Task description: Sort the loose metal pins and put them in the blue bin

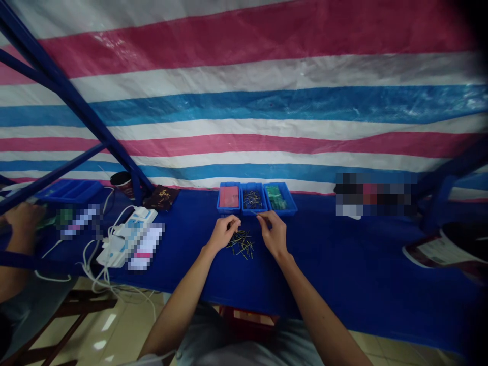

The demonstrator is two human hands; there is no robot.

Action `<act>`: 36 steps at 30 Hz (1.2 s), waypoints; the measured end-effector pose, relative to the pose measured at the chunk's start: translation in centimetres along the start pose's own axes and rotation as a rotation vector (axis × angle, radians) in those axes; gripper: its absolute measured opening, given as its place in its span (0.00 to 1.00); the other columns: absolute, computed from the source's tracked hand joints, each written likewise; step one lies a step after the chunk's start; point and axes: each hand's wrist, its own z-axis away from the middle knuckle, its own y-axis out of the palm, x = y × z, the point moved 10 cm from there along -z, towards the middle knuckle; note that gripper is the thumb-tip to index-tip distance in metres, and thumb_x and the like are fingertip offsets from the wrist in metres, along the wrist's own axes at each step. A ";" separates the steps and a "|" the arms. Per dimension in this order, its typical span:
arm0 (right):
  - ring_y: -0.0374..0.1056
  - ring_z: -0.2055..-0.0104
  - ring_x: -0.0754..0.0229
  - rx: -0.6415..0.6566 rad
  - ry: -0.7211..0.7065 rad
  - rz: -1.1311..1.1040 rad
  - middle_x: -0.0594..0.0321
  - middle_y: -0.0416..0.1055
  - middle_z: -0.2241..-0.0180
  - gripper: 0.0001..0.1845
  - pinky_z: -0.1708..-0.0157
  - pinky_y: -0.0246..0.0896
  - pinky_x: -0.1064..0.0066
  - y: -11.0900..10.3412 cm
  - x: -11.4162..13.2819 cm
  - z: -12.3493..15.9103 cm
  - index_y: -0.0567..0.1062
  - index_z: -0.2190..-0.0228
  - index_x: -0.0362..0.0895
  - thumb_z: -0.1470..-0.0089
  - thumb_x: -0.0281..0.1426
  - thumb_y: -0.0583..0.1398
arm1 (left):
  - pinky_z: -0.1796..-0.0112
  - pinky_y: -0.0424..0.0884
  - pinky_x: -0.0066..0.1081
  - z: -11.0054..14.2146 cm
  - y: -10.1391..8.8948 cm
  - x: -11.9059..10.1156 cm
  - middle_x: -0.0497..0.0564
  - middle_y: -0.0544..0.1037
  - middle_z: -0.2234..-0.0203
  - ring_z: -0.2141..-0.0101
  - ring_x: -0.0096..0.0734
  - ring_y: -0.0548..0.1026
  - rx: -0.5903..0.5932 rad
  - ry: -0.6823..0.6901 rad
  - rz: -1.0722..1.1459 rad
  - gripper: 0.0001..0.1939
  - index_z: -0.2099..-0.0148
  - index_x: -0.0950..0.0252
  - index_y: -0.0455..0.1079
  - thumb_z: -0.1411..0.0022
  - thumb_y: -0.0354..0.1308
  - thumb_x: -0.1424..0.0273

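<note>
My left hand point(223, 232) is closed in a pinch just left of a loose pile of thin dark and yellowish rods point(244, 245) on the blue table. To the right of the pile, my right hand point(273, 235) also pinches, fingertips toward the left. What either hand holds is too small to make out. Behind the hands, three blue bins stand side by side: a bin with pink sheets point(229, 197), a middle bin of thin dark rods point(252, 200), and a right bin of green pieces point(276, 198).
Left on the blue table point(335, 274) lie a white power strip point(120, 244) with tangled cables and a dark brown packet point(162, 197). Another person's hand point(23, 221) is at far left, near a blue tray point(70, 191). A dark round container point(446, 249) stands right.
</note>
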 end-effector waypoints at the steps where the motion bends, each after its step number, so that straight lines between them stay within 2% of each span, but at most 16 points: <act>1: 0.68 0.67 0.58 -0.047 0.014 0.011 0.60 0.73 0.68 0.11 0.64 0.63 0.68 -0.6 0.2 -0.5 0.76 0.64 0.45 0.35 0.36 0.56 | 0.71 0.60 0.24 0.0 0.0 0.1 0.45 0.71 0.80 0.78 0.24 0.66 0.000 -0.001 0.000 0.19 0.69 0.66 0.68 0.30 0.50 0.58; 5: 0.67 0.69 0.58 -0.169 0.066 0.134 0.57 0.74 0.68 0.18 0.65 0.63 0.67 -2.1 0.3 -3.3 0.77 0.61 0.43 0.34 0.41 0.53 | 0.72 0.59 0.26 0.0 -0.4 0.4 0.43 0.65 0.82 0.78 0.25 0.62 -0.040 -0.005 -0.009 0.23 0.73 0.65 0.61 0.29 0.47 0.56; 9: 0.67 0.73 0.57 -0.059 0.149 0.257 0.59 0.75 0.72 0.21 0.69 0.60 0.68 -1.0 -0.9 -4.5 0.75 0.49 0.43 0.36 0.41 0.54 | 0.74 0.55 0.27 0.0 -1.0 0.5 0.43 0.58 0.82 0.78 0.25 0.58 -0.104 -0.006 -0.020 0.25 0.75 0.64 0.58 0.29 0.46 0.54; 12: 0.67 0.74 0.59 0.076 0.147 0.203 0.61 0.74 0.73 0.18 0.71 0.59 0.69 -0.2 -1.4 -2.8 0.76 0.52 0.44 0.37 0.39 0.55 | 0.74 0.54 0.28 0.0 -1.1 0.4 0.43 0.57 0.82 0.78 0.25 0.58 -0.112 0.001 -0.030 0.25 0.75 0.64 0.58 0.29 0.46 0.54; 15: 0.69 0.68 0.57 0.264 0.073 0.164 0.59 0.74 0.67 0.13 0.66 0.63 0.67 0.4 -1.3 0.3 0.78 0.57 0.46 0.37 0.37 0.57 | 0.73 0.54 0.28 0.0 -1.1 0.5 0.43 0.58 0.82 0.78 0.25 0.58 -0.104 -0.005 -0.032 0.25 0.75 0.64 0.57 0.29 0.46 0.54; 18: 0.69 0.59 0.54 0.366 0.056 0.194 0.58 0.72 0.61 0.13 0.57 0.64 0.63 0.0 -2.0 2.9 0.77 0.53 0.49 0.39 0.33 0.58 | 0.73 0.54 0.27 0.0 -0.9 0.7 0.43 0.58 0.81 0.78 0.25 0.59 -0.097 -0.015 -0.020 0.25 0.75 0.64 0.57 0.29 0.46 0.53; 23: 0.70 0.59 0.56 0.559 0.095 0.260 0.61 0.71 0.59 0.15 0.52 0.60 0.57 1.0 -3.3 5.3 0.76 0.50 0.54 0.38 0.32 0.59 | 0.73 0.54 0.27 0.0 -0.7 0.8 0.43 0.57 0.81 0.78 0.25 0.58 -0.090 -0.026 -0.023 0.25 0.75 0.64 0.56 0.29 0.46 0.54; 27: 0.69 0.55 0.54 0.604 0.019 0.311 0.61 0.72 0.58 0.13 0.51 0.57 0.55 1.8 -2.3 5.7 0.77 0.52 0.57 0.38 0.34 0.60 | 0.74 0.54 0.26 0.0 -0.8 0.9 0.43 0.57 0.81 0.78 0.25 0.58 -0.103 -0.034 -0.008 0.25 0.75 0.64 0.56 0.29 0.46 0.54; 30: 0.68 0.54 0.53 0.596 0.015 0.317 0.60 0.73 0.59 0.11 0.51 0.56 0.55 1.7 -2.0 5.6 0.78 0.54 0.56 0.37 0.34 0.60 | 0.74 0.55 0.26 0.0 -0.8 1.1 0.43 0.58 0.81 0.78 0.25 0.58 -0.105 -0.037 -0.008 0.25 0.75 0.64 0.56 0.29 0.47 0.54; 36: 0.70 0.56 0.55 0.627 0.013 0.265 0.59 0.72 0.57 0.17 0.50 0.57 0.56 2.8 -1.3 5.9 0.72 0.46 0.57 0.36 0.37 0.59 | 0.74 0.56 0.27 -0.1 -0.8 1.0 0.43 0.58 0.82 0.78 0.25 0.58 -0.109 -0.029 -0.009 0.25 0.75 0.64 0.57 0.30 0.47 0.52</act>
